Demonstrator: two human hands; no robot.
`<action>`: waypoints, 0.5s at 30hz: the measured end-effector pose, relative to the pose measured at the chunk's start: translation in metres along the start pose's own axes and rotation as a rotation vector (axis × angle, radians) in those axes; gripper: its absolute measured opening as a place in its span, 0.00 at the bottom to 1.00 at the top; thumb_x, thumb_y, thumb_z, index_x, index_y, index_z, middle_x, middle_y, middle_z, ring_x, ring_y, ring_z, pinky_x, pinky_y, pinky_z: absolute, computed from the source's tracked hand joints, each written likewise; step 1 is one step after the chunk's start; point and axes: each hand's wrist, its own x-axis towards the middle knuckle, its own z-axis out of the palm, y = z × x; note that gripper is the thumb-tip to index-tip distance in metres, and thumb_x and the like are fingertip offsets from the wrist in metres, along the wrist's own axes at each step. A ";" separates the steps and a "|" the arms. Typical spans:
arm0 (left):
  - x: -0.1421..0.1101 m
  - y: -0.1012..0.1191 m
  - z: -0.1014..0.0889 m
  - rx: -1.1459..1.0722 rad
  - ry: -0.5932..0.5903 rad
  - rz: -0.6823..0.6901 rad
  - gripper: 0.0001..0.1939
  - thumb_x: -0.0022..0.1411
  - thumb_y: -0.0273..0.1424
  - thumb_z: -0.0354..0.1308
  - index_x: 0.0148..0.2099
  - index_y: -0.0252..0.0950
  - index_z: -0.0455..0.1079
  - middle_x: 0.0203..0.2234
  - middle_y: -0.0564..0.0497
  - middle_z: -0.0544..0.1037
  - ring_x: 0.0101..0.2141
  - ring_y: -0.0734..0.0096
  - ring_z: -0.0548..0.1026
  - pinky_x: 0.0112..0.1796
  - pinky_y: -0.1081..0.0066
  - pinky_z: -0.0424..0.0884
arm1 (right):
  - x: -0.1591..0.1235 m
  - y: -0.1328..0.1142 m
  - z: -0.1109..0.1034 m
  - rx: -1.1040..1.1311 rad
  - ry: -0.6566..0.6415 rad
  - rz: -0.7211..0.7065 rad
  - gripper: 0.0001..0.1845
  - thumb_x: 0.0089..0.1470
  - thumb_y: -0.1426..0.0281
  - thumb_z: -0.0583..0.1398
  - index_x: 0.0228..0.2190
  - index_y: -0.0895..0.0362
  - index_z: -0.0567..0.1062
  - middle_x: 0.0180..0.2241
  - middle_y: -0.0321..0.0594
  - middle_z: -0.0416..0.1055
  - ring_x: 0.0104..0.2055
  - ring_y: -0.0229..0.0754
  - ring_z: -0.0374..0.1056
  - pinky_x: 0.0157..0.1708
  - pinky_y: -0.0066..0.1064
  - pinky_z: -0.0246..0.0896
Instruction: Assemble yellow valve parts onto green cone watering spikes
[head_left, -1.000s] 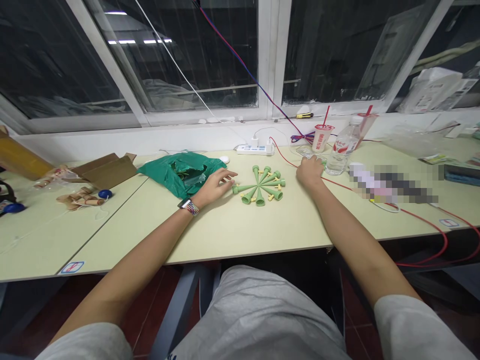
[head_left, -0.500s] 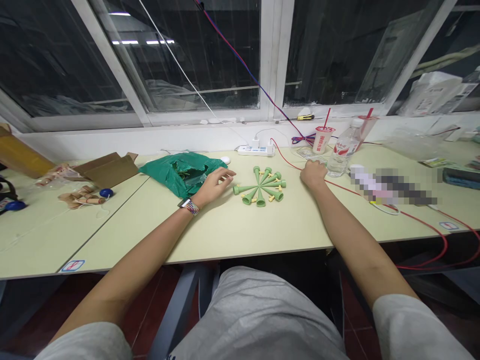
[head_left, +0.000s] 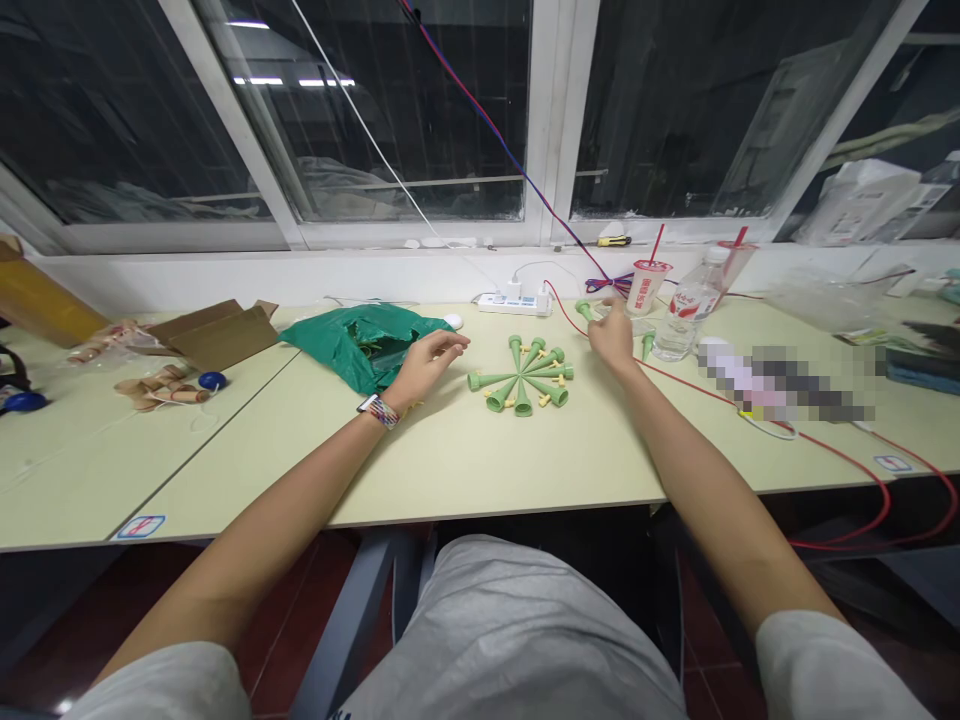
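Observation:
Several green plastic watering spikes (head_left: 520,374) with yellow valves lie in a ring on the table, pointed ends meeting in the middle and flared ends outward. My left hand (head_left: 431,365) rests palm-down left of the ring, holding nothing, its fingers loosely extended beside a torn green plastic bag (head_left: 337,345). Beyond the ring to the right, my right hand (head_left: 613,338) is closed on a green watering spike (head_left: 583,309) whose flared end sticks out at the left; the rest is covered by the fingers. Another green spike (head_left: 647,346) shows just right of that hand.
Behind the ring lies a white power strip (head_left: 514,303), its red cable (head_left: 705,392) running right across the table. A water bottle (head_left: 684,305) and drink cup (head_left: 646,287) stand right of my right hand. Cardboard (head_left: 225,338) and wooden pieces (head_left: 161,385) lie at left.
My right hand has shifted slightly left and away from me, and a green spike's flared end now shows beside its fingers. My left hand and the ring stay nearly as they were.

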 end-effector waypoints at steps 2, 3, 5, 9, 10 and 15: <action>0.002 0.000 0.001 -0.119 0.045 -0.039 0.20 0.68 0.47 0.63 0.50 0.36 0.80 0.44 0.42 0.83 0.43 0.61 0.80 0.47 0.61 0.76 | -0.015 -0.026 0.009 0.195 -0.001 -0.134 0.28 0.60 0.76 0.55 0.62 0.62 0.64 0.37 0.44 0.77 0.44 0.49 0.74 0.50 0.37 0.66; 0.003 0.001 0.001 -0.190 0.062 -0.064 0.23 0.67 0.48 0.64 0.53 0.35 0.79 0.43 0.42 0.83 0.42 0.61 0.80 0.46 0.62 0.76 | -0.026 -0.040 0.015 0.282 -0.013 -0.202 0.28 0.60 0.74 0.56 0.61 0.60 0.65 0.36 0.40 0.76 0.42 0.47 0.74 0.48 0.35 0.66; 0.004 0.002 0.002 -0.336 0.094 -0.127 0.29 0.67 0.51 0.64 0.58 0.34 0.77 0.42 0.41 0.84 0.39 0.63 0.81 0.45 0.62 0.78 | -0.054 -0.070 0.028 0.428 -0.102 -0.350 0.26 0.59 0.72 0.57 0.59 0.56 0.66 0.33 0.36 0.75 0.38 0.45 0.73 0.45 0.33 0.67; 0.006 0.003 0.001 -0.548 0.188 -0.232 0.32 0.63 0.53 0.68 0.57 0.32 0.77 0.37 0.44 0.83 0.35 0.66 0.82 0.42 0.65 0.79 | -0.104 -0.117 0.052 0.499 -0.346 -0.582 0.24 0.59 0.72 0.59 0.56 0.50 0.68 0.33 0.33 0.75 0.38 0.45 0.75 0.43 0.33 0.67; 0.008 0.002 0.000 -0.576 0.214 -0.242 0.30 0.62 0.52 0.69 0.54 0.33 0.77 0.36 0.45 0.83 0.35 0.67 0.82 0.41 0.66 0.79 | -0.113 -0.125 0.056 0.495 -0.374 -0.605 0.22 0.59 0.72 0.59 0.55 0.50 0.69 0.33 0.33 0.75 0.38 0.45 0.75 0.43 0.34 0.67; 0.018 -0.008 -0.011 -0.667 0.382 -0.274 0.25 0.61 0.53 0.71 0.45 0.36 0.76 0.31 0.48 0.80 0.32 0.68 0.80 0.34 0.70 0.77 | -0.141 -0.148 0.068 0.403 -0.388 -0.576 0.12 0.66 0.63 0.57 0.50 0.51 0.69 0.40 0.41 0.78 0.40 0.48 0.75 0.40 0.37 0.66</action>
